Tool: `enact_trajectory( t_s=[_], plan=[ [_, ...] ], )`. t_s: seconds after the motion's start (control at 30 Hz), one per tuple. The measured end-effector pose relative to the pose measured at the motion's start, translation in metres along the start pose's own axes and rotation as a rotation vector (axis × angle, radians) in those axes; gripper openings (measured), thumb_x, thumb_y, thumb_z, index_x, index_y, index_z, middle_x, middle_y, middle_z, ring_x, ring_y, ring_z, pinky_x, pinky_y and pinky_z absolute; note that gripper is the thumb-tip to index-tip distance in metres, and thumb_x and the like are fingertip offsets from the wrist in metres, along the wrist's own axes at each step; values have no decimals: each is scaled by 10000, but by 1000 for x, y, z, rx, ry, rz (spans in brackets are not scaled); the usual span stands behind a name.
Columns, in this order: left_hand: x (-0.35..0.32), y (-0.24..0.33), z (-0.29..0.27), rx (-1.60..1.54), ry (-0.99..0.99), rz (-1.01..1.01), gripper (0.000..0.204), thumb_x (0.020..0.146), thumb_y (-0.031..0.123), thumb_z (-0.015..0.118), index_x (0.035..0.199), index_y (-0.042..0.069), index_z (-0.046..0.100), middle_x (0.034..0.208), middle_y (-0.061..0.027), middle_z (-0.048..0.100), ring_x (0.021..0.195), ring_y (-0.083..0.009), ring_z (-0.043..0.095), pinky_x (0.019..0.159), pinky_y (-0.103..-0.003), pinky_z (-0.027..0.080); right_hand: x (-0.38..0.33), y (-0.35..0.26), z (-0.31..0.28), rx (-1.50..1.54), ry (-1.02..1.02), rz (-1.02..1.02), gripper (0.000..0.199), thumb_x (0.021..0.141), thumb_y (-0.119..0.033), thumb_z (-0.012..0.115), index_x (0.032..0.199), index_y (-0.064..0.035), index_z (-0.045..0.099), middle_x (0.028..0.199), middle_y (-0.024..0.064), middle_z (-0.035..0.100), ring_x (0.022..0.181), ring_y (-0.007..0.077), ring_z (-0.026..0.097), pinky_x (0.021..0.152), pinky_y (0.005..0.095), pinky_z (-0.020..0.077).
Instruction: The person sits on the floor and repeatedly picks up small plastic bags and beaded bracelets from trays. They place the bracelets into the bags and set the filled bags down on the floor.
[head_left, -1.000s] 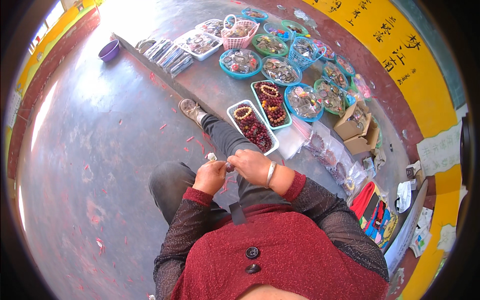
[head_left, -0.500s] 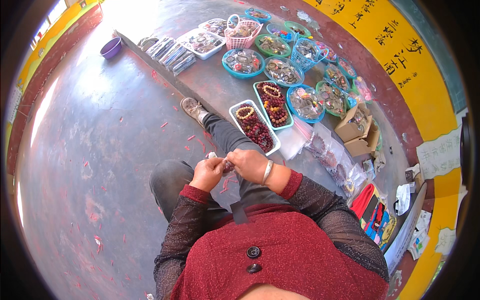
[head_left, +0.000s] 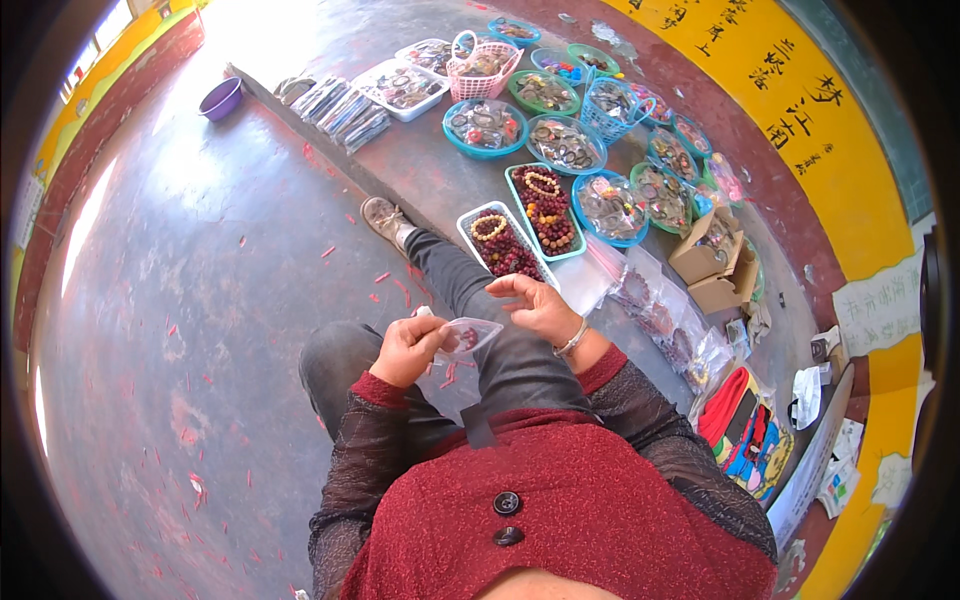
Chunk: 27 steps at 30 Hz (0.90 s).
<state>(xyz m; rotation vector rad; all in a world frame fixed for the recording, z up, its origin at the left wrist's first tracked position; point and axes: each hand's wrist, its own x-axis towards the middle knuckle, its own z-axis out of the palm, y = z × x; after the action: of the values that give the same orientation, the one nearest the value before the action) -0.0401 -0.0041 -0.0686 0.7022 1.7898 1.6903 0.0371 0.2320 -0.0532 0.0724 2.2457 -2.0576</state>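
My left hand (head_left: 408,348) is closed on a small clear plastic bag (head_left: 470,338), held over my lap. Something dark red shows inside the bag, near my fingers. A bit of white sticks up by my left thumb. To the right, my right hand (head_left: 540,308) is apart from the bag, its fingers stretched out and holding nothing. Just beyond it stands a white basket (head_left: 543,268) of dark red bead bracelets, a pale one lying on top. Beside that is a green-rimmed basket (head_left: 583,243) with similar bracelets and some orange ones.
Round basins such as a blue one (head_left: 452,138) hold bagged goods on the raised floor ahead. An open cardboard box (head_left: 725,290) and flat plastic bags (head_left: 590,275) lie to the right. A purple basin (head_left: 222,99) stands far left. Red scraps dot the floor.
My right hand has let go and moved right and slightly up, its fingers opening out. The clear bag, hidden between both hands before, now shows in my left hand.
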Motion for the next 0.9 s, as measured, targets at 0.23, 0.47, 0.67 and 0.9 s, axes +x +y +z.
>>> enact_trajectory(
  t_s=[0.23,0.47,0.67,0.9],
  plan=[
    [-4,2,-11,-778,-121,-145,232,866,169,550,892,-49,625,778,-124,655,675,-184,623,651,-274,487,-9,7,11,116,-442,64,500,763,-61,640,1237,-12,487,1220,72,521,1149,140,454,1015,290,306],
    [0,-4,-7,-1050,-21,-27,518,899,426,457,1059,-54,570,1038,-167,614,954,-258,583,881,-376,426,-7,9,33,464,-458,74,242,853,-92,606,1081,-31,554,1049,41,608,959,112,562,841,267,457],
    [0,-7,1,-1076,-205,40,749,830,533,543,1304,-23,380,1269,-131,489,1115,-259,505,979,-403,363,-8,-32,44,700,-173,-4,272,876,-104,567,1132,-17,539,1077,57,609,976,129,578,864,270,457],
    [5,-1,10,-852,-105,-221,355,851,73,567,1189,-7,493,1079,-87,593,945,-193,594,804,-326,487,-2,-4,41,699,30,182,298,865,-58,566,1157,-6,535,1094,68,594,987,155,578,857,280,468]
  ],
)
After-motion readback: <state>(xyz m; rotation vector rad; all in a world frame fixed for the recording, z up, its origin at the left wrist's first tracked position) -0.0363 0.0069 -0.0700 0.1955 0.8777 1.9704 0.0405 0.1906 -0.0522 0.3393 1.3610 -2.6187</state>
